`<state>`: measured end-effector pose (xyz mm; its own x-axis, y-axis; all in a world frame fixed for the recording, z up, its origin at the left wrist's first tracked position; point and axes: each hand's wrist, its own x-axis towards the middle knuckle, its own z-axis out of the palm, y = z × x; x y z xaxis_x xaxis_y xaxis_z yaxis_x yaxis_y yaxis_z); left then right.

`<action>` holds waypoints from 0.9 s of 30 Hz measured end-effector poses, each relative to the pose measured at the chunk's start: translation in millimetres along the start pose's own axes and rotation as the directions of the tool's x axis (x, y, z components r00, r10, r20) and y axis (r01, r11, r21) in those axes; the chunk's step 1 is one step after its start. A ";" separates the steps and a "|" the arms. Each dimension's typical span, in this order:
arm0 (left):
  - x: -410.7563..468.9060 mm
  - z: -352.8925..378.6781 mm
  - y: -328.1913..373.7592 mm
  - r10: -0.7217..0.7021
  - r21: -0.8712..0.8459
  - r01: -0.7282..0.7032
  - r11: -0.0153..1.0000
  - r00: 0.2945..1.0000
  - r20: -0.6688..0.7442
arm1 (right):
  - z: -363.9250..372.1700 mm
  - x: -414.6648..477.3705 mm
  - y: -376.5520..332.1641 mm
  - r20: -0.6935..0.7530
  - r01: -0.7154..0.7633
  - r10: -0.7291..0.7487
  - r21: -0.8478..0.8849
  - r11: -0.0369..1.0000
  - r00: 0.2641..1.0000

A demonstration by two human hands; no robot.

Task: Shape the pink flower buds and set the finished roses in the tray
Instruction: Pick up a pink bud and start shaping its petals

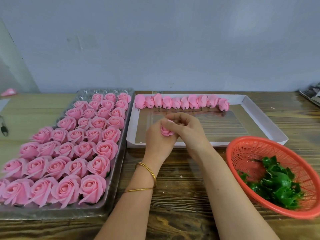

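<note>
My left hand (158, 138) cups a pink flower bud (165, 131) from below, over the near edge of the white cardboard box lid (265, 118). My right hand (187, 129) pinches the bud's top petals from the right. A row of several closed pink buds (181, 102) lies along the lid's far side. To the left, a clear plastic tray (113, 191) holds several rows of finished pink roses (72, 148); its far cells stand empty.
A red plastic basket (242, 153) with green leaf calyxes (275, 183) sits at the right front. Everything rests on a wooden table (181, 196) against a grey wall. Folded papers lie at the far right edge, a small dark tool at the far left.
</note>
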<state>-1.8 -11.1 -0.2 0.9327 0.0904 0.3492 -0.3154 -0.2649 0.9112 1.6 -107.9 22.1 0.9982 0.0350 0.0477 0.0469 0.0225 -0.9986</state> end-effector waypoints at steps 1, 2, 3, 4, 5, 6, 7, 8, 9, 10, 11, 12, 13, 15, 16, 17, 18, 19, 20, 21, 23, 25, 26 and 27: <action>0.2 0.1 -0.5 -0.004 -0.008 0.003 1.000 1.000 -0.009 | 0.5 0.4 1.6 -0.004 0.010 -0.010 0.013 1.000 1.000; 0.5 0.2 -0.9 -0.005 -0.021 0.005 1.000 1.000 -0.024 | 0.1 0.8 4.2 -0.009 0.019 -0.019 0.029 0.999 1.000; 0.7 0.1 -1.6 0.003 -0.030 -0.004 1.000 0.999 -0.041 | -0.1 0.7 6.8 -0.014 0.028 -0.027 0.044 0.999 1.000; 0.8 0.4 -1.5 0.013 -0.024 -0.015 1.000 0.999 -0.052 | -0.3 -0.5 9.1 -0.017 0.036 -0.035 0.060 0.998 0.999; 0.7 0.7 -1.0 0.025 -0.011 -0.026 1.000 0.998 -0.057 | -0.4 -1.9 10.6 -0.016 0.041 -0.040 0.085 0.996 0.999; 0.4 0.8 -0.2 0.026 -0.006 -0.027 1.000 0.998 -0.058 | -0.4 -2.8 11.6 -0.016 0.042 -0.040 0.120 0.992 0.999; 0.5 1.0 0.4 0.017 -0.026 -0.018 0.999 0.998 -0.063 | -1.1 -3.3 12.2 -0.020 0.040 -0.037 0.157 0.987 0.999; 0.2 0.8 1.6 0.000 -0.067 -0.005 0.998 0.997 -0.072 | -3.0 -3.5 12.7 -0.024 0.041 -0.037 0.192 0.981 0.999; 0.0 0.5 2.2 -0.010 -0.101 0.000 0.995 0.996 -0.093 | -5.0 -3.7 12.8 -0.020 0.045 -0.042 0.215 0.976 0.999; 0.2 -0.2 2.4 -0.022 -0.124 0.008 0.992 0.993 -0.114 | -6.5 -4.0 12.9 -0.004 0.049 -0.049 0.217 0.975 0.999; 0.4 -0.8 2.6 -0.043 -0.146 0.025 0.989 0.992 -0.121 | -7.3 -5.0 13.3 0.022 0.055 -0.060 0.193 0.980 0.998; 0.7 -1.1 3.8 -0.068 -0.180 0.047 0.982 0.991 -0.114 | -7.6 -6.4 14.0 0.048 0.064 -0.072 0.146 0.987 0.996; 0.5 -1.5 5.4 -0.082 -0.211 0.059 0.976 0.991 -0.103 | -7.5 -8.7 14.3 0.070 0.082 -0.088 0.090 0.993 0.994; -0.1 -1.5 7.9 -0.086 -0.246 0.061 0.967 0.992 -0.092 | -6.3 -12.4 14.2 0.113 0.132 -0.133 0.019 0.991 0.985; -0.3 -1.3 8.9 -0.091 -0.256 0.067 0.964 0.993 -0.082 | -5.9 -13.0 14.1 0.132 0.146 -0.146 0.010 0.989 0.980; -0.4 -1.1 9.6 -0.097 -0.269 0.076 0.960 0.993 -0.068 | -5.9 -13.5 13.8 0.147 0.150 -0.150 0.008 0.989 0.978; -0.5 -0.8 10.1 -0.105 -0.277 0.086 0.957 0.993 -0.056 | -5.8 -13.8 13.2 0.158 0.154 -0.152 0.005 0.988 0.976; -0.4 -0.7 10.5 -0.113 -0.278 0.095 0.956 0.992 -0.052 | -5.3 -13.9 12.9 0.164 0.156 -0.154 -0.002 0.988 0.974; -0.4 -0.7 10.7 -0.126 -0.272 0.108 0.956 0.991 -0.050 | -4.7 -14.0 12.9 0.165 0.162 -0.158 -0.011 0.987 0.973; 0.0 -0.5 10.7 -0.143 -0.275 0.126 0.953 0.989 -0.042 | -3.9 -14.5 12.9 0.159 0.173 -0.167 -0.025 0.985 0.973; 0.0 -1.0 10.4 -0.183 -0.323 0.169 0.931 0.983 -0.014 | -1.8 -14.9 13.3 0.132 0.188 -0.181 -0.044 0.981 0.975; 0.0 -2.9 10.5 -0.214 -0.367 0.206 0.907 0.977 0.020 | -0.6 -14.9 14.3 0.108 0.186 -0.180 -0.047 0.982 0.978; 0.0 -4.3 10.2 -0.218 -0.380 0.214 0.900 0.975 0.034 | -0.7 -14.8 14.7 0.103 0.183 -0.177 -0.044 0.982 0.979; -0.1 -5.6 9.9 -0.214 -0.389 0.215 0.896 0.976 0.045 | -1.5 -14.4 15.2 0.102 0.177 -0.172 -0.042 0.983 0.980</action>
<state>-5.9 -8.4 10.0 0.9855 0.1020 0.1357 -0.1505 0.1559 0.9762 -12.0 -109.6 6.2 0.9663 0.1327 0.2208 0.2245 -0.0135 -0.9744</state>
